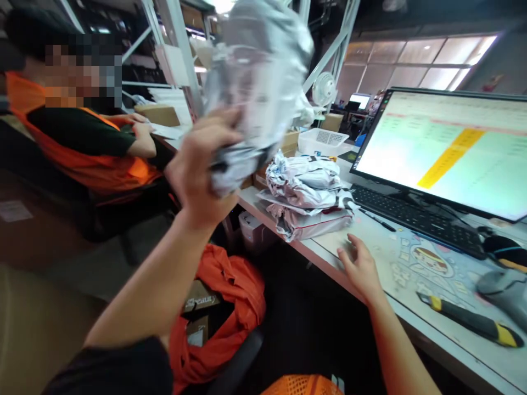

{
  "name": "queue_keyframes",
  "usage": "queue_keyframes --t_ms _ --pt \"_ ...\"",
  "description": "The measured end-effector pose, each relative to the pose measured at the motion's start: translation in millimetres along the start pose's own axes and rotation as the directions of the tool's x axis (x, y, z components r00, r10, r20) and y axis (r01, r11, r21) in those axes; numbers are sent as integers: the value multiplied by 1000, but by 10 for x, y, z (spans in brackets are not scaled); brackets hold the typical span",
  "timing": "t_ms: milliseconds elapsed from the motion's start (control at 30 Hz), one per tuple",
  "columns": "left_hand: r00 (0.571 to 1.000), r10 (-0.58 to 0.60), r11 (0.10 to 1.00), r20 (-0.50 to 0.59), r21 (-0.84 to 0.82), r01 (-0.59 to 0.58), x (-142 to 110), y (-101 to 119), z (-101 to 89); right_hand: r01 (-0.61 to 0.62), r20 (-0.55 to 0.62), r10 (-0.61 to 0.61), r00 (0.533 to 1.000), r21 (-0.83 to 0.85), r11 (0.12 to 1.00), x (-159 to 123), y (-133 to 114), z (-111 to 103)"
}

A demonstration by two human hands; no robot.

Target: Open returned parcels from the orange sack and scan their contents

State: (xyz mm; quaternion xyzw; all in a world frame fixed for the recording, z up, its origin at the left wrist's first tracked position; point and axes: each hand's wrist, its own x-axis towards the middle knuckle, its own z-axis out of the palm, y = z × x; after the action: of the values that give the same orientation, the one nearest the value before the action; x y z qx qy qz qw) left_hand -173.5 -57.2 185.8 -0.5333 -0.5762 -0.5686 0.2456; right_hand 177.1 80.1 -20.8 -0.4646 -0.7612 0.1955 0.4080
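Raised in front of me, my left hand (203,159) is closed around the lower end of a grey-white plastic mailer bag (263,82), which is blurred by motion. My right hand (361,269) rests at the desk's front edge, fingers apart and holding nothing. Just beyond it lies a stack of similar mailer bags (307,189), crumpled and piled on the desk. A black and yellow utility knife (469,318) lies on the printed desk mat (395,247), to the right of my right hand.
A monitor (444,148) and a black keyboard (415,219) stand on the right, with a pen (376,219) beside them. Behind the stack is a white basket (323,141). An open red bag (247,291) holding boxes sits below the desk. A co-worker (90,137) sits at left.
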Motion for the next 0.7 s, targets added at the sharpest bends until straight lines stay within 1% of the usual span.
queue_keyframes --t_ms 33,67,100,133,167,200,233,267,300,333,400,433,467,500,533,567,600,633,667,700 --pt "982 102 991 158 74 -114 216 119 278 5 0 -5 1000 9 1000 -8 -2 -3" --pt "948 134 979 289 109 -172 383 189 553 10 -2 -10 1000 17 1000 -14 -3 -5" --pt "907 125 973 402 127 -190 503 211 813 13 -9 -12 1000 25 1000 -18 -5 -7" --pt "858 90 971 505 145 -187 583 193 1049 14 -20 -13 1000 33 999 -19 -8 -7" --pt "781 0 970 624 191 -153 633 145 1249 13 -30 -12 999 40 999 -17 -11 -7" --pt "714 -62 968 698 216 -127 663 80 1405 10 -38 -8 999 47 999 -13 -15 -5" --pt "673 -88 969 735 220 -114 682 8 1511 4 -42 -2 999 53 999 -6 -17 -4" --pt "658 -80 974 748 200 -109 693 -61 1563 -1 -41 4 999 57 998 2 -17 -4" --pt "675 -32 981 738 152 -120 695 -123 1562 -4 -34 6 999 62 998 8 -14 -8" --pt "707 33 985 706 95 -141 683 -179 1512 -3 -22 5 1000 65 998 11 -7 -16" --pt "780 122 986 613 18 -168 587 -301 1305 -2 2 2 1000 63 998 3 18 -45" --pt "821 122 987 558 22 -162 483 -385 1174 -3 10 3 1000 59 998 -5 35 -63" --pt "863 90 989 497 54 -135 328 -494 1039 -7 12 6 1000 56 998 -12 54 -82" --pt "905 31 991 425 106 -84 110 -629 908 -13 11 12 1000 53 999 -18 72 -100" --pt "935 -46 986 351 163 -12 -175 -787 786 -22 8 22 1000 48 999 -21 89 -119" --pt "945 -144 971 293 225 78 -528 -957 672 -31 4 30 1000 43 999 -23 102 -139" --pt "927 -266 939 264 288 188 -942 -1133 564 -38 7 38 999 40 998 -26 113 -163" --pt "871 -404 889 280 346 301 -1402 -1305 462 -48 15 47 999 36 998 -31 119 -190" --pt "731 -582 793 357 447 413 -1888 -1467 364 -55 24 55 998 18 998 -39 121 -215" --pt "507 -739 669 443 563 484 -2380 -1617 272 -58 30 59 998 -10 998 -50 121 -233"
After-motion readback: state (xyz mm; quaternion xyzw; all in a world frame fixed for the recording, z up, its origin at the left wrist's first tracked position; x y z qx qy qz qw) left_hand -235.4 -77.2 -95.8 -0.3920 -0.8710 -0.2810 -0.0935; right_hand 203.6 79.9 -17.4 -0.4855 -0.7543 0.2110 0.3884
